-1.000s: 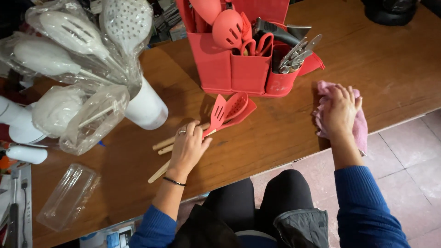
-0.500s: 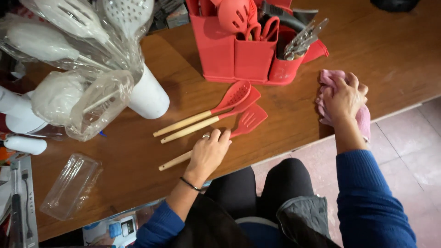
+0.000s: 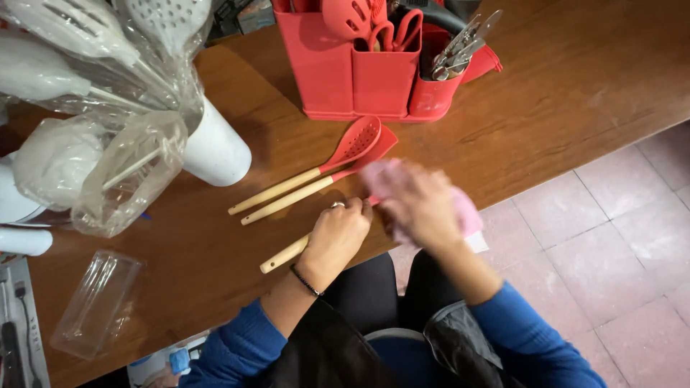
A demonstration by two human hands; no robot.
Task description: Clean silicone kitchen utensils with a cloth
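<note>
Left hand: centre frame, fingers curled around the wooden-handled red utensil lying on the brown wooden table.
Right hand: blurred, clutching a pink cloth, just right of the left hand.

- A brown wooden bench carries everything.
- A red utensil holder stands at its far side.
- Three red wooden-handled utensils lie near the front edge.
- A white cup stands left.
- A clear plastic package lies front left.
</note>
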